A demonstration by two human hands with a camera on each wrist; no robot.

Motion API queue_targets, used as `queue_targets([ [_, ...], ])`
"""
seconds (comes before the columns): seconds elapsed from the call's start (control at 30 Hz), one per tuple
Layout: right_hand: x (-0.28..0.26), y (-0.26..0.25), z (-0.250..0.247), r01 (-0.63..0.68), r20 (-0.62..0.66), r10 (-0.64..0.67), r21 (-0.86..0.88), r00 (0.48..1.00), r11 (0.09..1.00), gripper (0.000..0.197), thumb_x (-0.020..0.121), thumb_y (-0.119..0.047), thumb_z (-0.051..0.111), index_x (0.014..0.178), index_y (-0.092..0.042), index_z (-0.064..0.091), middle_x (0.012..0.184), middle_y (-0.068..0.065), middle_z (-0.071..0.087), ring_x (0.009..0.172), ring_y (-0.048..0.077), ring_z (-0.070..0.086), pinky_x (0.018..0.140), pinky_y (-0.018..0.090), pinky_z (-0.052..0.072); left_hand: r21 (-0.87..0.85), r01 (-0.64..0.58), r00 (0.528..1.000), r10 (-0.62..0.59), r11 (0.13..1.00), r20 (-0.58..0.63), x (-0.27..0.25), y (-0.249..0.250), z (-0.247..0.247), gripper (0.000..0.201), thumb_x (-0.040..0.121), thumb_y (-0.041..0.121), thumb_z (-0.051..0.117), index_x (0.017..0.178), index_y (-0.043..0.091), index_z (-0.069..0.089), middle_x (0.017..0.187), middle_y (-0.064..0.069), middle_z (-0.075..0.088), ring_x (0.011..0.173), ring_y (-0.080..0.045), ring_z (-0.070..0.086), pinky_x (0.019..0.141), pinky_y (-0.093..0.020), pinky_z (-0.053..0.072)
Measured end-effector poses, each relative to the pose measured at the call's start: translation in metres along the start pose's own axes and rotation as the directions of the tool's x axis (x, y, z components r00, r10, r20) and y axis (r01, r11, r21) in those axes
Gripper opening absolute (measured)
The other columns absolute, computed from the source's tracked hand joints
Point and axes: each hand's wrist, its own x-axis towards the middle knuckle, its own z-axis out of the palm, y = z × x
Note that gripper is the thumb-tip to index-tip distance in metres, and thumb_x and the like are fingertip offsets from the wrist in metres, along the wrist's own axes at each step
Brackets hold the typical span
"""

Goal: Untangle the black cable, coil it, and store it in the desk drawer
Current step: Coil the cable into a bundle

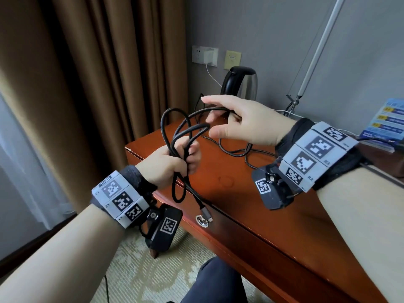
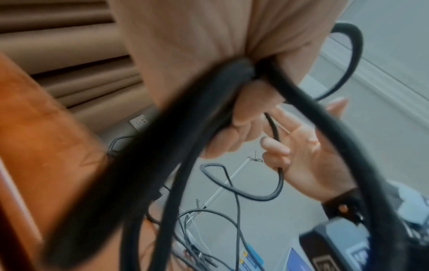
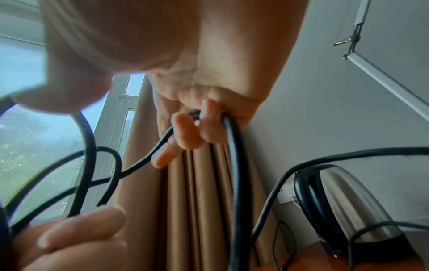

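Several loops of the black cable (image 1: 185, 136) sit bunched in your left hand (image 1: 172, 162), fist closed to keep the coil above the tabletop (image 1: 218, 171). Your right hand (image 1: 242, 121) hooks the next strand with curled fingers, feeding it in. Drawer looks closed.
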Motion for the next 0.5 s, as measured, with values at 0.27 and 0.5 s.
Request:
queue_targets([
  [0.27, 0.008, 0.006, -0.005, -0.042, -0.246, -0.028, -0.274, 0.969, 0.961, 0.03, 0.087, -0.053, 0.049, 0.08, -0.03, 0.065, 0.057, 0.001, 0.055, 0.055, 0.015, 0.048, 0.061, 0.028, 0.041, 0.36, -0.031, 0.998, 0.012, 0.932, 0.055, -0.004, -0.01, 0.008, 0.014, 0.093, 0.005, 0.044, 0.087, 0.011, 0.033, 0.088, -0.004, 0.054, 0.046, -0.009, 0.054, 0.053, -0.022, 0.05],
  [0.5, 0.0, 0.032, -0.014, -0.045, -0.237, 0.033, -0.043, 0.971, 0.998, 0.018, 0.093, -0.035, 0.05, 0.086, -0.028, 0.064, 0.051, -0.015, 0.053, 0.047, 0.001, 0.047, 0.054, 0.014, 0.041, 0.089, -0.023, 1.0, 0.022, 0.996, 0.016, -0.007, 0.0, -0.001, 0.042, 0.081, 0.055, 0.054, 0.064, 0.02, 0.039, 0.05, 0.011, 0.032, 0.038, -0.003, 0.022, 0.039, -0.012, 0.022],
])
